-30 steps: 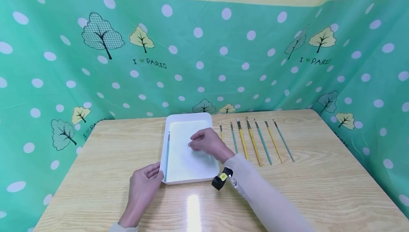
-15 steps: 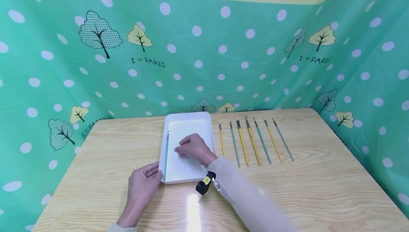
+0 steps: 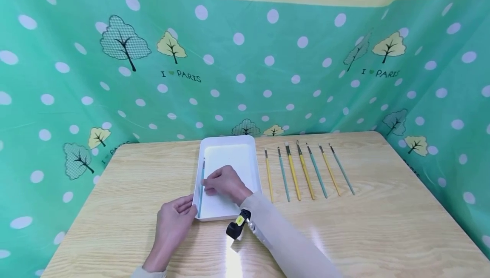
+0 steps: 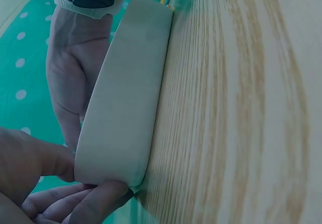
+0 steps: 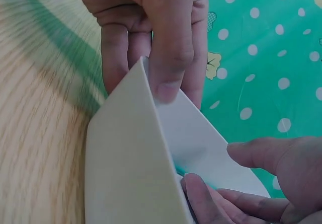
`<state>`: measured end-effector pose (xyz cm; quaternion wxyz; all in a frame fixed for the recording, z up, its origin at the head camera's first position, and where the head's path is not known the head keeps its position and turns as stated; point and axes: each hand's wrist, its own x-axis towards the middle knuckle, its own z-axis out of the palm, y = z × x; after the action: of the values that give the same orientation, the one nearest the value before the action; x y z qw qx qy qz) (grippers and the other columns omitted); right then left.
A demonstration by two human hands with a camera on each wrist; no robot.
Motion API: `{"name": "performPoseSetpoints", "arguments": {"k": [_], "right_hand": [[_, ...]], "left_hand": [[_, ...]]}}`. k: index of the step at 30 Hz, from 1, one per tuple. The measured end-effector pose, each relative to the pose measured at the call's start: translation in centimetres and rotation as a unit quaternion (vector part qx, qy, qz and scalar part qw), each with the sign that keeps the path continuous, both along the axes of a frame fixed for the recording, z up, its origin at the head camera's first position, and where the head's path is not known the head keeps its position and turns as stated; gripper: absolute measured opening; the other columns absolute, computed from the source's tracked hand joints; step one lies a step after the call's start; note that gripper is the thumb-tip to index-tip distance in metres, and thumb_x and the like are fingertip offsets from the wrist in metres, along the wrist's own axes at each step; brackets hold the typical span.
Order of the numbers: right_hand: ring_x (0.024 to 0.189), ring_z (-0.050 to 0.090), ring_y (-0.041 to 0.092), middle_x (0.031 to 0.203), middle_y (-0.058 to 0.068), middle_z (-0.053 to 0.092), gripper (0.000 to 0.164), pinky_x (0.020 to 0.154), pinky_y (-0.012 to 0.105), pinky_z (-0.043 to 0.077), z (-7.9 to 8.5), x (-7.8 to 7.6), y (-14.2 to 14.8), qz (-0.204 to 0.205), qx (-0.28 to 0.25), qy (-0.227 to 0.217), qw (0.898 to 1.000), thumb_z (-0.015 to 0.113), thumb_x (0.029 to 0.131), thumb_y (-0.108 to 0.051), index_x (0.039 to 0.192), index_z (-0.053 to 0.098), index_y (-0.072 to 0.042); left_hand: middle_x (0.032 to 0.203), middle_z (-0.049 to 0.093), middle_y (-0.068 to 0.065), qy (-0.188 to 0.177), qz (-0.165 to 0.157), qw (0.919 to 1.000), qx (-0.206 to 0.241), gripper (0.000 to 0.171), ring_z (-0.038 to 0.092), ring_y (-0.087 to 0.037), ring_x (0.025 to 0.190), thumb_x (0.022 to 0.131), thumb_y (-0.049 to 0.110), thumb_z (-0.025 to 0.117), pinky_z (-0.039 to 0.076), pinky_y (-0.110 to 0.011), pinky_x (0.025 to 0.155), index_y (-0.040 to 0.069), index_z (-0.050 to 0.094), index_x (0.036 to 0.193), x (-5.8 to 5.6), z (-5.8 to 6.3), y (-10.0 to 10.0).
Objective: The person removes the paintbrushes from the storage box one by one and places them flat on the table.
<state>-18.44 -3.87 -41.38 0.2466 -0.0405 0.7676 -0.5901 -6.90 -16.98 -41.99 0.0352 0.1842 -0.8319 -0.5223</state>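
Note:
A white rectangular tray (image 3: 229, 203) lies on the table, with one slim blue paintbrush (image 3: 200, 201) along its left side. My left hand (image 3: 173, 222) grips the tray's near left corner; in the left wrist view the tray wall (image 4: 126, 93) runs between its thumb and fingers. My right hand (image 3: 225, 182) reaches down into the tray, fingertips right at the middle of the paintbrush's handle. In the right wrist view, a gap shows between the thumb and fingers (image 5: 198, 194) of the right hand, and the fingers partly hide the teal handle.
Several yellow and teal paintbrushes (image 3: 292, 176) lie in a row on the wooden table (image 3: 383, 218), right of the tray. A green dotted curtain (image 3: 245, 56) hangs behind and at both sides. A black wrist camera (image 3: 235, 227) sits under the right wrist.
My right hand has moved left across the tray and slightly nearer, from its right half to the paintbrush at the left. The left hand stays at the tray's corner.

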Motion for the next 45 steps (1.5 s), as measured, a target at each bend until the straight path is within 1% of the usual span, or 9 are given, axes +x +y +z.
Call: {"name": "performPoseSetpoints", "arguments": {"k": [6,12,18,22,27,32,36,39,45], "right_hand": [[0.078,0.079,0.022,0.085,0.012,0.078,0.016,0.074,0.029,0.067,0.3,0.4,-0.4,-0.005,0.01,-0.005,1.0,0.08,0.088,-0.018,0.092,0.075,-0.004],[0.077,0.078,0.021,0.087,0.011,0.077,0.015,0.072,0.028,0.067,0.4,0.6,-0.7,-0.013,0.016,-0.011,1.0,0.079,0.089,-0.017,0.094,0.073,-0.004],[0.072,0.077,0.017,0.084,0.01,0.076,0.014,0.067,0.025,0.066,0.4,0.6,-1.1,-0.02,0.03,-0.009,0.999,0.08,0.088,-0.016,0.093,0.073,-0.004],[0.072,0.076,0.017,0.083,0.012,0.076,0.012,0.067,0.025,0.066,0.4,0.7,-1.3,-0.014,0.02,-0.014,1.0,0.078,0.09,-0.014,0.094,0.074,-0.003],[0.075,0.076,0.019,0.086,0.012,0.075,0.012,0.07,0.027,0.067,0.3,0.7,-1.6,-0.008,0.004,-0.026,1.0,0.074,0.092,-0.01,0.1,0.071,-0.002],[0.077,0.077,0.023,0.086,0.014,0.075,0.013,0.07,0.028,0.068,0.3,0.8,-1.9,-0.022,-0.005,-0.033,0.999,0.073,0.092,-0.004,0.103,0.069,0.001],[0.073,0.076,0.022,0.081,0.012,0.074,0.012,0.068,0.028,0.067,0.4,0.9,-2.2,-0.037,0.001,-0.037,0.999,0.073,0.09,-0.002,0.101,0.069,0.0],[0.07,0.075,0.02,0.079,0.011,0.072,0.01,0.067,0.028,0.067,0.5,0.9,-2.4,-0.039,0.01,-0.038,0.998,0.074,0.09,-0.001,0.099,0.069,-0.002],[0.069,0.075,0.021,0.08,0.013,0.073,0.008,0.065,0.027,0.067,0.8,1.0,-2.5,-0.024,0.036,-0.029,0.999,0.074,0.089,-0.003,0.093,0.067,-0.005]], "left_hand": [[0.126,0.069,-0.026,0.0,-0.002,0.9999,-0.011,0.038,0.07,-0.037,0.116,0.096,0.008,0.062,0.064,-0.028,0.087,-0.005,0.063,0.132,0.0,0.0,0.2],[0.126,0.069,-0.026,-0.002,0.0,0.9999,-0.014,0.038,0.07,-0.037,0.116,0.096,0.008,0.062,0.063,-0.028,0.087,-0.004,0.063,0.132,0.1,0.1,0.2],[0.128,0.068,-0.026,0.001,-0.005,1.0,-0.004,0.039,0.069,-0.037,0.118,0.097,0.009,0.062,0.063,-0.029,0.09,-0.004,0.062,0.134,0.2,0.1,0.1],[0.128,0.068,-0.026,0.004,-0.008,1.0,-0.002,0.039,0.069,-0.037,0.118,0.097,0.008,0.061,0.063,-0.028,0.089,-0.004,0.061,0.134,0.2,0.1,0.1],[0.127,0.068,-0.026,0.013,-0.009,0.9999,0.001,0.039,0.069,-0.036,0.117,0.097,0.008,0.062,0.063,-0.028,0.09,-0.005,0.062,0.133,0.2,0.1,0.0],[0.127,0.069,-0.026,0.014,-0.008,0.9999,0.004,0.038,0.069,-0.036,0.117,0.096,0.008,0.062,0.062,-0.028,0.09,-0.005,0.063,0.132,0.2,0.1,0.0],[0.126,0.069,-0.026,0.013,-0.008,0.9999,0.002,0.039,0.069,-0.036,0.117,0.096,0.008,0.062,0.063,-0.028,0.089,-0.006,0.063,0.132,0.2,0.1,0.0],[0.126,0.069,-0.026,0.014,-0.007,0.9999,0.0,0.038,0.069,-0.036,0.117,0.096,0.008,0.062,0.063,-0.028,0.089,-0.005,0.063,0.132,0.2,0.1,0.0],[0.125,0.069,-0.026,0.018,-0.007,0.9998,0.004,0.038,0.07,-0.036,0.116,0.096,0.006,0.062,0.063,-0.028,0.089,-0.006,0.063,0.131,0.2,0.1,0.0]]}}
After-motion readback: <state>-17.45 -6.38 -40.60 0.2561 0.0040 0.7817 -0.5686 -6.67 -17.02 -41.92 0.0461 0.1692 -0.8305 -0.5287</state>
